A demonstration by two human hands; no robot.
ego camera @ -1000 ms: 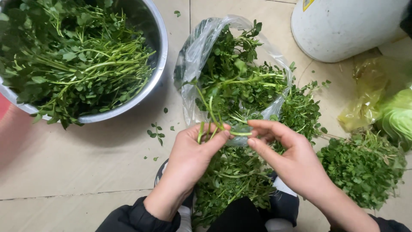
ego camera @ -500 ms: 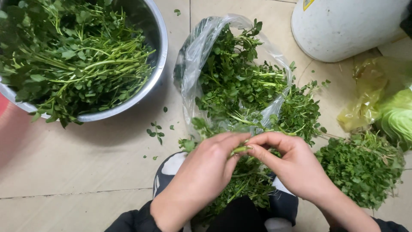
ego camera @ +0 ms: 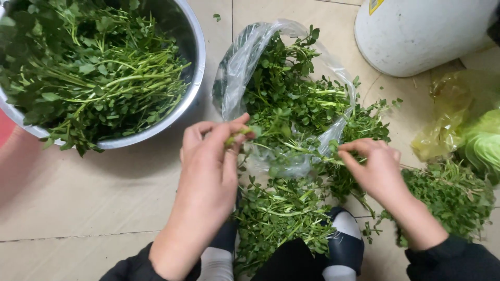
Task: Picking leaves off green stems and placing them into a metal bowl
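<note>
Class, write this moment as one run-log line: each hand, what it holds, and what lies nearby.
left hand: pinches green stem | right hand: grips sprig | between: plastic bag of greens | left: metal bowl

A steel bowl (ego camera: 194, 78) heaped with leafy green stems sits at the upper left on the pale tiled floor (ego camera: 104, 198). A white plastic tub (ego camera: 416, 36) stands at the upper right, and just below it lies a crumpled yellow bag (ego camera: 448, 125) touching a pale green cabbage (ego camera: 484, 145) at the right edge. A loose pile of small-leaved trimmings (ego camera: 448, 192) lies on the floor below the cabbage, and a few stray leaves (ego camera: 216, 17) lie between bowl and tub.
</note>
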